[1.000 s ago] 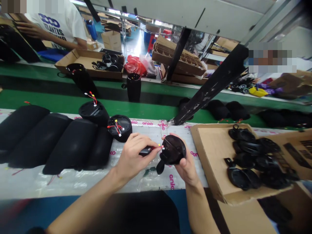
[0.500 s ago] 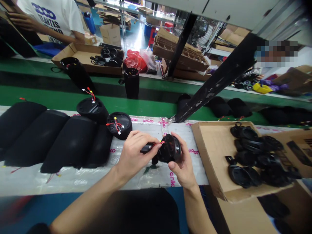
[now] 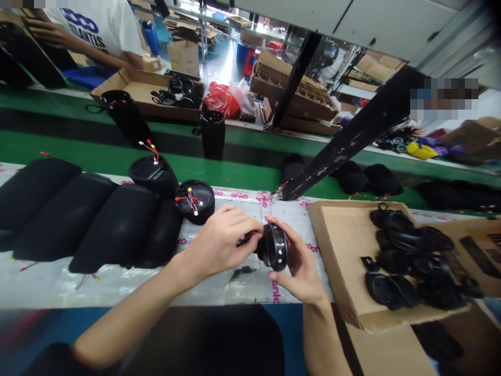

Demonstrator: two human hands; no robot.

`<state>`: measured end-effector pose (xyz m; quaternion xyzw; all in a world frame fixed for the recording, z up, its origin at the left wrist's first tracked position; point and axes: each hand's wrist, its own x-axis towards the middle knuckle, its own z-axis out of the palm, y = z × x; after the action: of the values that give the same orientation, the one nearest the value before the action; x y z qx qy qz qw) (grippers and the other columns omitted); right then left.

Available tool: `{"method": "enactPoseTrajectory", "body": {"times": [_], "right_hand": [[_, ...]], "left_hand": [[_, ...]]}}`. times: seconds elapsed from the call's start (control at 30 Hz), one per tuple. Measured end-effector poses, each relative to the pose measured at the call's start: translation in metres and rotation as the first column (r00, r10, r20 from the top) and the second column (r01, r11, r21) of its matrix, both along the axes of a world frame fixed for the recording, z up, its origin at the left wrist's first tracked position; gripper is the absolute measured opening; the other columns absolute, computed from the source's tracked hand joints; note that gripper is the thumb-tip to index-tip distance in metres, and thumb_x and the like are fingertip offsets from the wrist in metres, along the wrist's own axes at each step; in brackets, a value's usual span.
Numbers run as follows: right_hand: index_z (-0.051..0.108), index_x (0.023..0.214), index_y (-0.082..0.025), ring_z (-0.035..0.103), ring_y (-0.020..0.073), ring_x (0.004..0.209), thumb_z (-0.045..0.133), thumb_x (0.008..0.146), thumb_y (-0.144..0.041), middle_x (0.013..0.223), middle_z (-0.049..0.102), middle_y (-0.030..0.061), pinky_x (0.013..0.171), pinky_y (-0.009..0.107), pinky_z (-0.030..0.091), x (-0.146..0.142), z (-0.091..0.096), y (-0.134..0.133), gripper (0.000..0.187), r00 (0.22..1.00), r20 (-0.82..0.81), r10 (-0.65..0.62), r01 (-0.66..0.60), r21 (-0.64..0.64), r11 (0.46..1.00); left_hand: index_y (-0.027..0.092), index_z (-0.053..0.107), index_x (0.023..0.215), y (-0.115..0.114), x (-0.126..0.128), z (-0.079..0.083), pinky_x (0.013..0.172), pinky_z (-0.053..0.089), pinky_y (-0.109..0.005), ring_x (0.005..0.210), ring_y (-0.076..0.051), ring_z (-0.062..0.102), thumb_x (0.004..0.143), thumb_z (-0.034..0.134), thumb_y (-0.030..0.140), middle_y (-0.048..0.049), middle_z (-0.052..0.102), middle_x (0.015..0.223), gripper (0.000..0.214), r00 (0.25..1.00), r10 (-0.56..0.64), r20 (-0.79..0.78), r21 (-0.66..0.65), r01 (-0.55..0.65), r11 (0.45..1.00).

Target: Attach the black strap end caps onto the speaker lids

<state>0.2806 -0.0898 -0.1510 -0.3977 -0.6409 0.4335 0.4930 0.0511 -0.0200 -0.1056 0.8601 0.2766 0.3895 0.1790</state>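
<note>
Grip closed in both hands: right hand [image 3: 299,269] clasps the black plastic end cap [image 3: 273,246] by its rim, fingers above and thumb below, over the film-covered worktop [image 3: 235,284], while left hand [image 3: 221,243] pinches a thin dark part with red leads [image 3: 246,239] right at the cap's edge. Cap reads as light, stiff and glossy, so perhaps slippery; the rim seems the safest hold, the leads fragile. Small round holes line the rim.

Plastic sheeting [image 3: 117,284] on a green conveyor [image 3: 117,175], bearing black cylindrical housings [image 3: 117,227]
</note>
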Motion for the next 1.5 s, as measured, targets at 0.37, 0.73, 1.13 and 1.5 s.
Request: {"method": "enactPoseTrajectory", "body": {"times": [0.37, 0.73, 1.13, 1.5], "right_hand": [[0.055, 0.163, -0.036, 0.063, 0.0373, 0.149, 0.085, 0.088, -0.065, 0.162, 0.064, 0.0090, 0.126, 0.055, 0.051, 0.001, 0.017, 0.002, 0.087, 0.997, -0.081, -0.003, -0.009, -0.138, 0.990], [0.057, 0.159, -0.041, 0.078, 0.0276, 0.110, 0.095, 0.079, -0.060, 0.161, 0.062, 0.0090, 0.095, 0.043, 0.069, -0.019, 0.041, 0.000, 0.090, 0.998, 0.056, 0.007, 0.005, -0.199, 0.980], [0.059, 0.139, -0.029, 0.066, 0.0294, 0.106, 0.082, 0.091, -0.061, 0.128, 0.066, 0.0100, 0.093, 0.049, 0.060, -0.056, 0.040, 0.009, 0.063, 0.880, 0.438, -0.182, 0.213, -0.021, 0.977], [0.066, 0.125, -0.027, 0.066, 0.0212, 0.097, 0.075, 0.095, -0.045, 0.115, 0.071, 0.0042, 0.091, 0.036, 0.056, -0.078, -0.015, 0.003, 0.036, 0.912, -0.096, -0.399, 0.367, -0.241, 0.898]], "left_hand": [[0.023, 0.074, 0.111, -0.006, -0.009, -0.007, 0.099, 0.050, -0.036, 0.094, -0.016, 0.079, 0.103, 0.073, 0.016, 0.0031, 0.085, 0.105, 0.011, 0.989, -0.032, 0.146, -0.148, 0.053, 0.988], [0.024, 0.073, 0.108, -0.014, -0.019, -0.017, 0.101, 0.054, -0.035, 0.105, -0.020, 0.075, 0.104, 0.072, 0.024, -0.0026, 0.080, 0.110, 0.004, 0.974, 0.047, 0.223, -0.318, 0.027, 0.948], [0.024, 0.067, 0.145, -0.028, -0.025, -0.048, 0.119, 0.047, -0.040, 0.138, -0.030, 0.065, 0.113, 0.053, 0.051, -0.0096, 0.069, 0.150, 0.045, 0.900, 0.213, 0.380, -0.641, 0.090, 0.763], [0.021, 0.069, 0.131, -0.036, -0.013, -0.057, 0.104, 0.054, -0.037, 0.119, -0.026, 0.072, 0.114, 0.048, 0.046, -0.0100, 0.075, 0.136, 0.037, 0.774, 0.378, 0.508, -0.718, 0.138, 0.682]]}}
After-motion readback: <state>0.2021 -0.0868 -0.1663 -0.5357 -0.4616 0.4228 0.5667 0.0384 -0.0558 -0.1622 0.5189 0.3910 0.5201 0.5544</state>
